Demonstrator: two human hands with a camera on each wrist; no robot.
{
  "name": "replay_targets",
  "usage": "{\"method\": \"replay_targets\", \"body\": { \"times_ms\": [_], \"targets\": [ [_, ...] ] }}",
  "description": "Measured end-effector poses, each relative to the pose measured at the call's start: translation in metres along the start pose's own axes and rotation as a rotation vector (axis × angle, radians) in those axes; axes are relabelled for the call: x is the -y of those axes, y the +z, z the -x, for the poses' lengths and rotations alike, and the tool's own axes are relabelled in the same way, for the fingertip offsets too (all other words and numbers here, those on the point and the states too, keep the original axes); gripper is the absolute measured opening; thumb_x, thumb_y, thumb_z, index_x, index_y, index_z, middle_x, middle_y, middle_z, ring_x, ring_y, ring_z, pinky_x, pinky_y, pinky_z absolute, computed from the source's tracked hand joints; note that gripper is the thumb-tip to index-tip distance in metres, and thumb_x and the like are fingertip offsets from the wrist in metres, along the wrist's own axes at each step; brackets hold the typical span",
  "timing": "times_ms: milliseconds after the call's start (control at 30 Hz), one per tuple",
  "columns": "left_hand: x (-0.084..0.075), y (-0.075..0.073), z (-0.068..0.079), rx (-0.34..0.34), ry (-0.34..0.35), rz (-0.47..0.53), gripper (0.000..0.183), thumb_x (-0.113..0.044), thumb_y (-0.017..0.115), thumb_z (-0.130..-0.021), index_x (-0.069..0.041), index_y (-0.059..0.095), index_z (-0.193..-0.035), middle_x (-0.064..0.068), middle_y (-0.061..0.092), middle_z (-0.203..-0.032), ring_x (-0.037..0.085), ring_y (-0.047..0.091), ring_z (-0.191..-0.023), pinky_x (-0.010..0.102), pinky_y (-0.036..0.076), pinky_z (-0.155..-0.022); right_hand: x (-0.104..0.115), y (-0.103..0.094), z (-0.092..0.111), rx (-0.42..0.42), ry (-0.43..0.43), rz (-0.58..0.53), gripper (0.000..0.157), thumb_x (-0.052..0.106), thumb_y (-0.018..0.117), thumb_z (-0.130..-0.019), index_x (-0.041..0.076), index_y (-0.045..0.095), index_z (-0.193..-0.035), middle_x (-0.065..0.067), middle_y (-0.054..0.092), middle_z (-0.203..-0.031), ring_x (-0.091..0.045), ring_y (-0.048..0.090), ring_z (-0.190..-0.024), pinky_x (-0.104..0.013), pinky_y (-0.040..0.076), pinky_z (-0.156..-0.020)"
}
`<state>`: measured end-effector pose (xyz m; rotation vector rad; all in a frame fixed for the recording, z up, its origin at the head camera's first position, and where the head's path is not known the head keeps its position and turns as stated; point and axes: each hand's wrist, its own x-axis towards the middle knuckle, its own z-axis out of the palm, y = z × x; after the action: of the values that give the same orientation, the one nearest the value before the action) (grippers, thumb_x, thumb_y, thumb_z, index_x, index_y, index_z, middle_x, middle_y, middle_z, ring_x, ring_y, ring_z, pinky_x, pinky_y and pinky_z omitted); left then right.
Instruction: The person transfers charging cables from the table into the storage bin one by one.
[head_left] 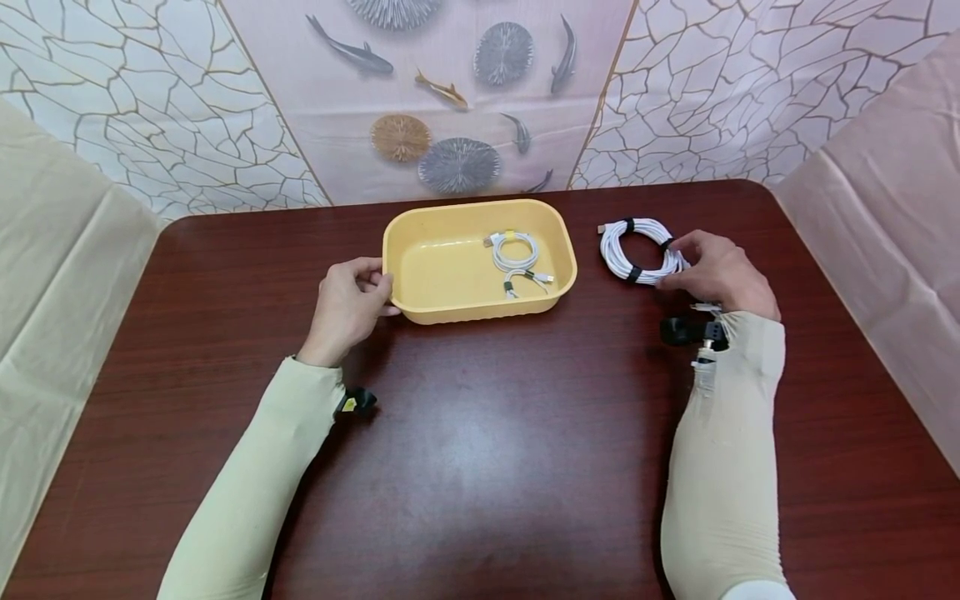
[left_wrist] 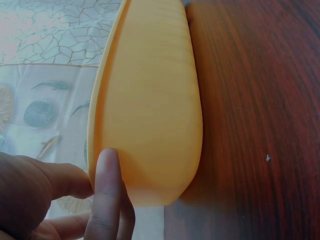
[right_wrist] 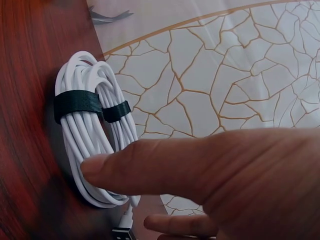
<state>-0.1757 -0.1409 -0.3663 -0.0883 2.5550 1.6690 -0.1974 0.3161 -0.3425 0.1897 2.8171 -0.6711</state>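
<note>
White cable coil lies just inward of the right hand, which pinches its edge; the left hand grips one end of the yellow tray lying between both hands

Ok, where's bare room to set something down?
Widest: the table between the left sleeve and right sleeve, in front of the yellow tray. Also the tray's left half. Crowded: the tray's right half, with cabling; its left end, where the left hand grips; and right of it, where the right hand holds the white coil.
</note>
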Motion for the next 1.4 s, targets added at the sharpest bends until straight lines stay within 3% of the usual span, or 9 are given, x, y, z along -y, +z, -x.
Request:
{"method": "replay_targets", "body": {
  "times_ms": [433,667,767,1033,1167,1267,1400],
  "targets": [
    [0.001,0.0,0.0,-0.002,0.007,0.004,0.036,-0.008,0.055,-0.101,0.007,0.06,-0.133,0.013,0.056,-0.1,0.003,0.065,-0.064,0.039,0.069,-0.074,0.006,0.008,-0.012,0.001,-0.069,0.005,0.067,0.034,0.078,-0.085,0.006,0.054,-0.14,-0.029,0.051,-0.139,-0.04,0.047,-0.119,-0.059,0.048,-0.094],
    [0.001,0.001,-0.001,0.0,0.008,0.006,0.036,-0.008,0.055,-0.101,0.007,0.06,-0.133,0.013,0.056,-0.1,0.003,0.066,-0.063,0.039,0.069,-0.074,0.012,0.009,-0.016,-0.007,-0.116,0.057,0.06,0.03,0.078,-0.085,0.003,0.06,-0.135,-0.038,0.038,-0.146,-0.06,0.027,-0.133,-0.071,0.041,-0.105],
    [0.001,0.001,-0.001,0.0,0.007,0.003,0.036,-0.009,0.054,-0.101,0.007,0.06,-0.133,0.013,0.056,-0.1,0.003,0.066,-0.063,0.039,0.069,-0.074,0.016,0.009,-0.015,0.0,-0.14,0.063,0.057,0.026,0.079,-0.084,0.002,0.062,-0.133,-0.038,0.039,-0.144,-0.062,0.027,-0.132,-0.071,0.039,-0.107],
    [0.002,0.0,-0.001,0.001,0.014,0.012,0.036,-0.008,0.054,-0.101,0.008,0.06,-0.132,0.013,0.057,-0.1,0.003,0.065,-0.063,0.039,0.069,-0.074,0.028,0.014,-0.016,-0.011,-0.167,0.05,0.052,0.022,0.08,-0.084,-0.002,0.065,-0.127,-0.036,0.037,-0.145,-0.056,0.026,-0.135,-0.066,0.039,-0.109],
    [0.002,0.001,-0.001,0.0,0.014,0.01,0.036,-0.008,0.054,-0.101,0.008,0.06,-0.132,0.013,0.057,-0.099,0.003,0.065,-0.063,0.04,0.069,-0.074,0.032,0.017,-0.019,0.017,-0.2,0.043,0.049,0.018,0.08,-0.083,-0.004,0.067,-0.124,-0.033,0.052,-0.139,-0.046,0.044,-0.128,-0.058,0.045,-0.106],
    [0.002,0.001,-0.001,-0.001,0.012,0.005,0.036,-0.008,0.054,-0.101,0.008,0.06,-0.132,0.013,0.057,-0.1,0.003,0.065,-0.063,0.04,0.069,-0.074,0.034,0.02,-0.021,0.039,-0.211,0.033,0.046,0.017,0.08,-0.085,-0.004,0.067,-0.123,-0.028,0.064,-0.128,-0.037,0.058,-0.113,-0.051,0.051,-0.096],
    [0.002,0.001,-0.001,-0.002,0.013,-0.001,0.036,-0.008,0.054,-0.101,0.007,0.06,-0.132,0.013,0.057,-0.1,0.003,0.065,-0.063,0.04,0.069,-0.074,0.036,0.022,-0.022,0.052,-0.189,0.04,0.044,0.02,0.078,-0.087,0.0,0.065,-0.125,-0.025,0.066,-0.126,-0.035,0.06,-0.11,-0.047,0.052,-0.089]
  ]
}}
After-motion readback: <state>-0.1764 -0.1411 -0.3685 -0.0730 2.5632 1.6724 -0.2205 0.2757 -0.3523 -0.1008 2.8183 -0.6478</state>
